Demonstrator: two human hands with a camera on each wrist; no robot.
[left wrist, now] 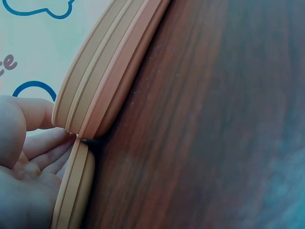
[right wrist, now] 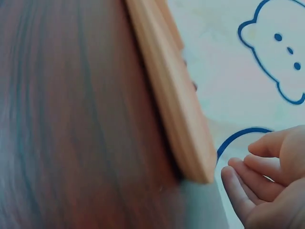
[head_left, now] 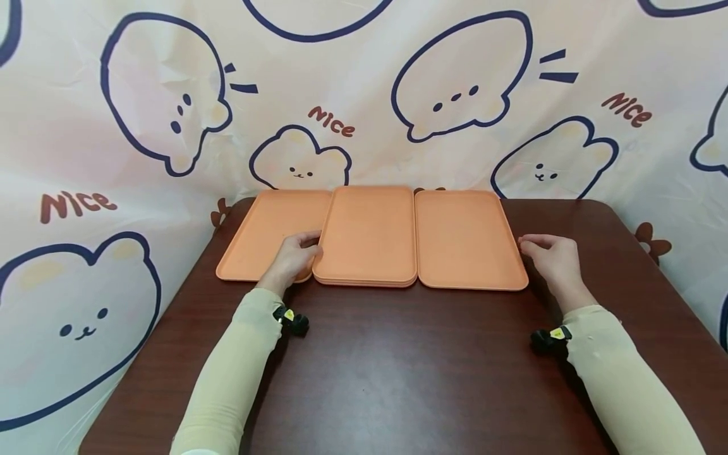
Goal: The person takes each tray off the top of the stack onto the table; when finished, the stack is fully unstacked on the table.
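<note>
Orange rectangular trays stand side by side at the far side of the table: a left tray (head_left: pixel 256 240), a stacked pair or more of middle trays (head_left: pixel 370 234), and a right tray (head_left: pixel 472 240). My left hand (head_left: pixel 291 256) reaches over the left tray to the left edge of the middle stack. Close up in the left wrist view, fingertips (left wrist: pixel 66 136) lie right at the stack's side, below its top rim. Beside the right tray's right edge is my right hand (head_left: pixel 552 256), its fingers loosely bent and nothing between them. The right wrist view shows these fingers (right wrist: pixel 231 183) apart from the tray.
The dark brown wooden table (head_left: pixel 375 366) extends in front of the trays. A cloth backdrop (head_left: pixel 364 76) with bear drawings hangs behind and at both sides. Small black cameras (head_left: pixel 292 321) are strapped to both wrists.
</note>
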